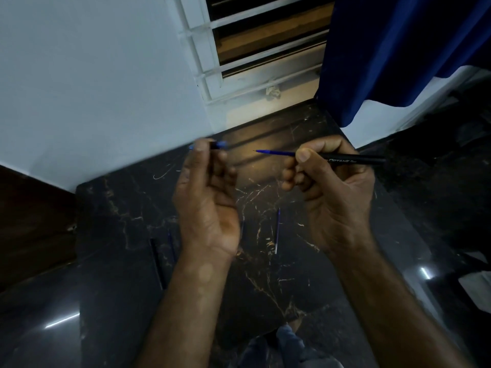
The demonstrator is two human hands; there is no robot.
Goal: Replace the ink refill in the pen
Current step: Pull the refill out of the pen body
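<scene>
My right hand (pixel 329 187) grips a black pen barrel (pixel 353 158) held level, and a blue refill (pixel 276 153) sticks out of its left end with the tip pointing left. My left hand (pixel 207 187) pinches a small blue and black pen piece (pixel 219 145) between thumb and fingertips; it is blurred. A gap separates that piece from the refill tip. Below the hands, a loose blue refill (pixel 277 229) lies on the dark marble slab (pixel 127 208).
Another thin blue refill (pixel 171 247) and a dark pen part (pixel 156 261) lie on the slab left of my left wrist. A white wall, a barred window (pixel 265 49) and a blue curtain (pixel 398 49) stand behind. Glossy dark floor surrounds the slab.
</scene>
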